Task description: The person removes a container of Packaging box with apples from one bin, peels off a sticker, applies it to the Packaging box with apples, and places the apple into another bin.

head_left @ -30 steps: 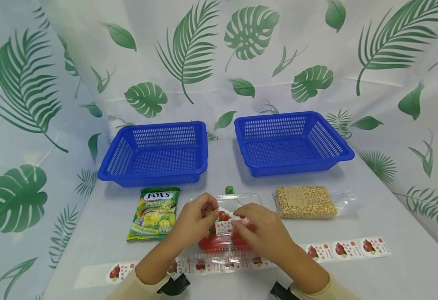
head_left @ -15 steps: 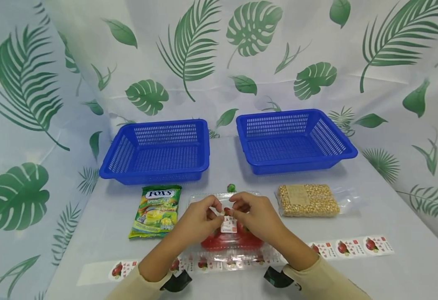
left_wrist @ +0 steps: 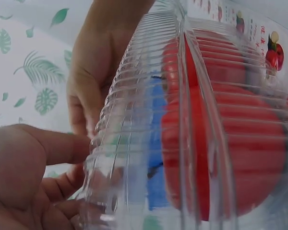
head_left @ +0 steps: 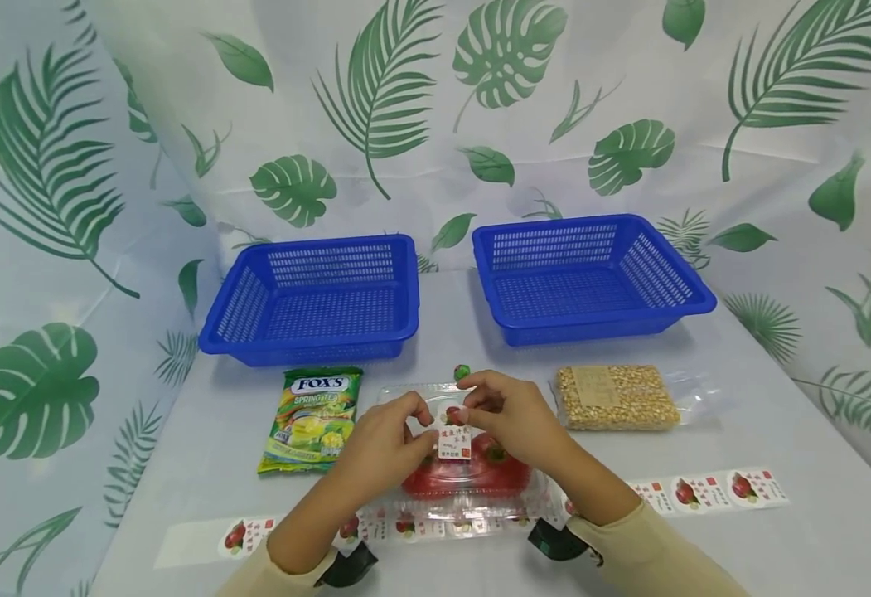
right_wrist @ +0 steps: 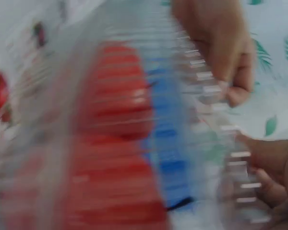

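Note:
A clear plastic clamshell box (head_left: 472, 507) stands on the table, with red apples (head_left: 505, 474) inside it. On its lid is a white sticker (head_left: 454, 444) printed with red fruit and red characters. My left hand (head_left: 384, 444) is at the sticker's left edge, with thumb and forefinger apart. My right hand (head_left: 520, 419) is over the lid, its thumb touching the top right of the sticker and its forefinger lifted away. In the left wrist view the box wall (left_wrist: 129, 120) partly covers both hands; the right wrist view is blurred.
Two blue baskets (head_left: 308, 348) (head_left: 599, 326) stand at the back. A green FOX'S candy bag (head_left: 312, 423) lies left, a pack of yellow kernels (head_left: 617, 398) right. Behind the box sits a small green ball (head_left: 462, 372). A sticker strip (head_left: 718, 491) runs along the front, partly under the box.
Both hands came together over the sticker and then drew apart. The sticker, earlier held and partly covered by fingers, now shows more fully on the lid. The view has shifted slightly.

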Demonstrator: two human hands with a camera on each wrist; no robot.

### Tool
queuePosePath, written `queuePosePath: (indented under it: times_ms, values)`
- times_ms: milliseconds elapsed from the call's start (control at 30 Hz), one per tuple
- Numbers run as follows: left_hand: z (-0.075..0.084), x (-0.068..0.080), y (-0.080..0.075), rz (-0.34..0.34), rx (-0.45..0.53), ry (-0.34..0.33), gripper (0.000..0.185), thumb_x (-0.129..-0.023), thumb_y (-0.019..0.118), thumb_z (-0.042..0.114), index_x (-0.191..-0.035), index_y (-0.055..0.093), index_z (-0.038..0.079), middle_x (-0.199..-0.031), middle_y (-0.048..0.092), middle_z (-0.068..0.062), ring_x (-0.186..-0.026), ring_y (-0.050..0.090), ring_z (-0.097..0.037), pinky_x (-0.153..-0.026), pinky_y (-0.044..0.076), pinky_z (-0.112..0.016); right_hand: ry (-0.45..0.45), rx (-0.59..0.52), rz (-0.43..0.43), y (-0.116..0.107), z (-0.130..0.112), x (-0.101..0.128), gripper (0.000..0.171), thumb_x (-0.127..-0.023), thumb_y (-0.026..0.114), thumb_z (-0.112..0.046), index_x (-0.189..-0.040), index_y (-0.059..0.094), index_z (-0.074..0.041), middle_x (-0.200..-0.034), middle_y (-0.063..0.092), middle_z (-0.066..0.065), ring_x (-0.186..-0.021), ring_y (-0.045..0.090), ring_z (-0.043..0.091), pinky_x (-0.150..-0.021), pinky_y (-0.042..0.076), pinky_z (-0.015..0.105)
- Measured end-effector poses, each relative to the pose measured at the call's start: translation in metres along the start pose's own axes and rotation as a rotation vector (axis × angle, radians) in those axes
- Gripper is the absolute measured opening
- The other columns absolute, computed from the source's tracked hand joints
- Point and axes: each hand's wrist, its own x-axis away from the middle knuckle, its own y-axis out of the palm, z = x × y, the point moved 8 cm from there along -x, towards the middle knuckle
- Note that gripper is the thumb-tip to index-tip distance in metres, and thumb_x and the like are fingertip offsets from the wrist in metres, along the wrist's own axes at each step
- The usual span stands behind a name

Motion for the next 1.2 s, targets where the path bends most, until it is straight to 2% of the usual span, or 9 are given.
queuePosePath:
  times_ms: [67, 133, 367, 567, 833, 1033, 1200]
  values:
    - [0.001, 0.001, 0.000, -0.004, 0.009, 0.012, 0.012, -0.090, 0.068, 0.027, -0.093, 0.057, 0.023, -0.058, 0.053, 0.009, -0.051, 0.050, -0.009, -0.048, 0.043, -0.029, 0.037, -0.086, -0.001, -0.003, 0.002, 0.000, 0.035, -0.086, 0.075, -0.011, -0.119, 0.064, -0.007, -0.086, 0.068, 0.000, -0.078, 0.067, 0.018, -0.062, 0.053, 0.026]
    - [0.001, 0.002, -0.001, -0.004, 0.014, 0.024, 0.011, -0.090, 0.068, 0.026, -0.092, 0.058, 0.023, -0.057, 0.053, 0.009, -0.051, 0.050, -0.009, -0.048, 0.043, -0.029, 0.053, -0.109, -0.006, -0.003, 0.003, 0.000, 0.036, -0.086, 0.075, -0.011, -0.120, 0.064, -0.007, -0.086, 0.069, 0.000, -0.078, 0.066, 0.019, -0.060, 0.052, 0.026]
    - [0.002, 0.002, 0.002, 0.005, -0.029, 0.025, 0.017, -0.084, 0.074, 0.024, -0.086, 0.057, 0.022, -0.057, 0.051, 0.010, -0.052, 0.047, -0.008, -0.047, 0.039, -0.026, -0.028, 0.133, 0.012, 0.004, 0.000, 0.000, 0.036, -0.085, 0.075, -0.012, -0.119, 0.065, -0.009, -0.082, 0.067, -0.010, -0.076, 0.064, 0.007, -0.067, 0.054, 0.025]
    - [0.003, -0.001, 0.006, 0.012, -0.088, 0.025, 0.023, -0.082, 0.078, 0.028, -0.082, 0.056, 0.023, -0.060, 0.052, 0.011, -0.055, 0.047, -0.008, -0.049, 0.039, -0.025, -0.101, 0.255, 0.041, 0.006, -0.004, 0.000, 0.036, -0.085, 0.075, -0.014, -0.119, 0.065, -0.011, -0.083, 0.066, -0.014, -0.078, 0.064, 0.004, -0.069, 0.053, 0.025]
    - [0.004, -0.003, 0.009, 0.022, -0.130, 0.041, 0.025, -0.081, 0.080, 0.027, -0.081, 0.055, 0.025, -0.062, 0.053, 0.011, -0.055, 0.047, -0.008, -0.049, 0.039, -0.025, -0.204, 0.362, 0.046, 0.010, -0.008, 0.001, 0.034, -0.085, 0.075, -0.014, -0.118, 0.065, -0.011, -0.085, 0.068, -0.011, -0.081, 0.066, 0.006, -0.072, 0.054, 0.027]
    - [0.004, -0.004, 0.010, 0.038, -0.149, 0.059, 0.027, -0.080, 0.081, 0.026, -0.079, 0.054, 0.025, -0.065, 0.053, 0.011, -0.057, 0.047, -0.008, -0.051, 0.039, -0.026, -0.217, 0.421, 0.042, 0.013, -0.011, 0.002, 0.036, -0.083, 0.078, -0.010, -0.117, 0.066, -0.010, -0.087, 0.070, -0.007, -0.086, 0.067, 0.012, -0.079, 0.055, 0.033]
    - [0.004, -0.004, 0.011, 0.040, -0.159, 0.066, 0.027, -0.079, 0.081, 0.024, -0.079, 0.054, 0.024, -0.066, 0.052, 0.011, -0.058, 0.047, -0.008, -0.051, 0.039, -0.026, -0.237, 0.487, 0.053, 0.016, -0.011, 0.002, 0.038, -0.081, 0.080, -0.012, -0.116, 0.066, -0.012, -0.087, 0.069, -0.008, -0.085, 0.065, 0.011, -0.080, 0.054, 0.035]
